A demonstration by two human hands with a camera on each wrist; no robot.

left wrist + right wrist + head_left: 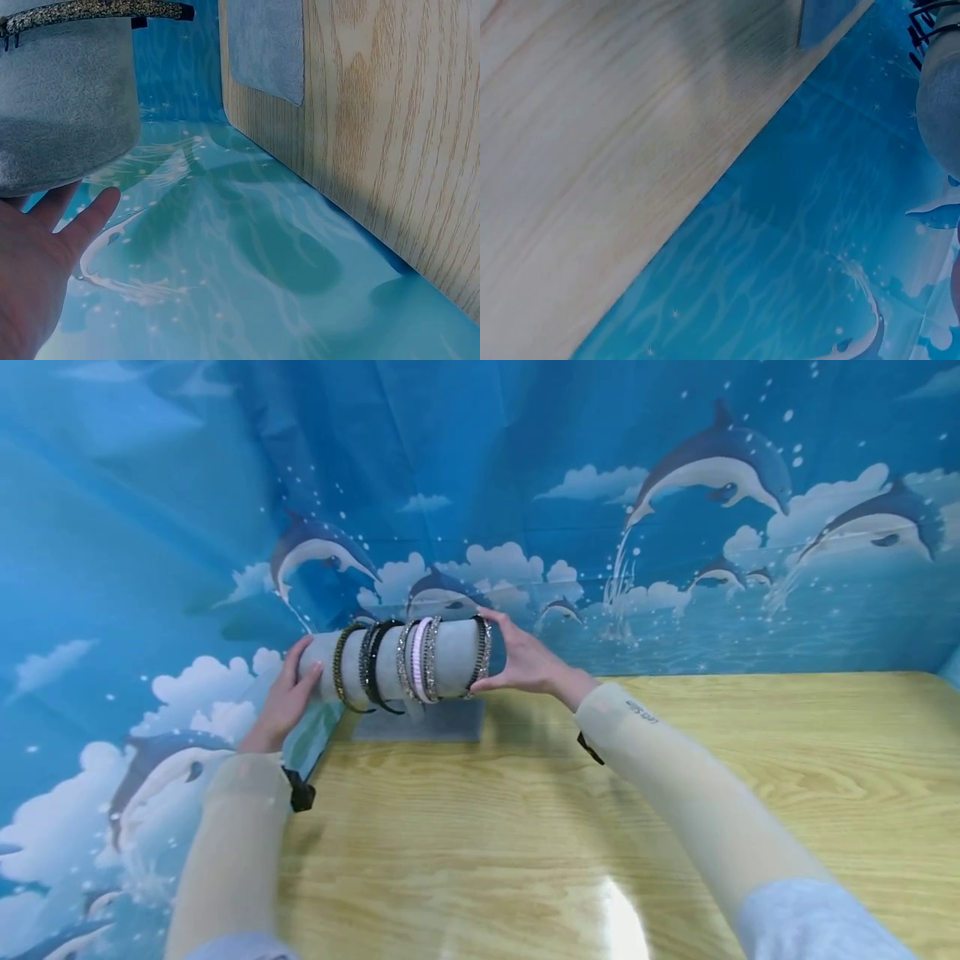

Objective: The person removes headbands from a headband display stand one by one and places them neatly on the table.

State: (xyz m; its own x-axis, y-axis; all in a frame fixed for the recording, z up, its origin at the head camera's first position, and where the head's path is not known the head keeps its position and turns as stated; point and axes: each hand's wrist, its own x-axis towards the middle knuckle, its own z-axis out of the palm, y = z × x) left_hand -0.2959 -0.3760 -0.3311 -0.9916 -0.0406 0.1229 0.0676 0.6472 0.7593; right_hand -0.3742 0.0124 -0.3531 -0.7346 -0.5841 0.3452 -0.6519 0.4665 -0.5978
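Observation:
A grey fabric-covered headband display stand [456,652] lies as a horizontal roll over a flat grey base [457,724]. Several headbands ring it: a gold-brown one [339,668] at the left, black ones [375,664], a pink one [417,660] between glittery silver ones, and a black-and-silver headband [483,653] at the right end. My left hand [281,706] holds the roll's left end, thumb in front. At the other end, my right hand [528,658] pinches the black-and-silver headband between thumb and fingers. Only a sliver of that hand shows in the right wrist view.
The stand is on a wood-grain table [600,827], near its back left corner. A blue dolphin-print cloth [480,460] hangs behind and along the left side. Each forearm wears a pale sleeve [675,785] with a black strap at the wrist.

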